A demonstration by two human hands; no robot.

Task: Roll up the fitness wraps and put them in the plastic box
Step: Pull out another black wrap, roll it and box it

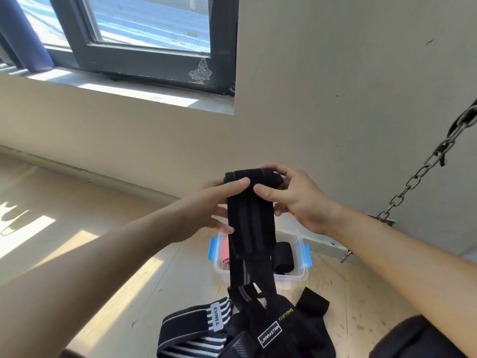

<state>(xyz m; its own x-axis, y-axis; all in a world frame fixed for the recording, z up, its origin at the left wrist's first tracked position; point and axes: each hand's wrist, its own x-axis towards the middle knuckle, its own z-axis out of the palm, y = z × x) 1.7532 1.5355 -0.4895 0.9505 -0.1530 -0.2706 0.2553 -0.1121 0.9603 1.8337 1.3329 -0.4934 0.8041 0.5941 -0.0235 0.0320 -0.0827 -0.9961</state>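
A black fitness wrap (245,223) with grey stripes hangs in front of me, its top end partly rolled. My left hand (211,205) pinches the roll's left side, thumb on top. The roll's right side sits in the grip of my right hand (296,200), fingers curled over it. The wrap's tail drops to a heap of black and striped wraps (232,329) at the bottom. Behind the tail, on the floor, stands the clear plastic box (296,276) with blue clips. A rolled black wrap (282,257) and something pink (224,254) lie in it.
A steel chain (423,169) runs diagonally at the right down to a hook near the skirting. The beige wall and a window with a sill are ahead. The wooden floor is sunlit at the left. Dark clothing shows at the bottom right.
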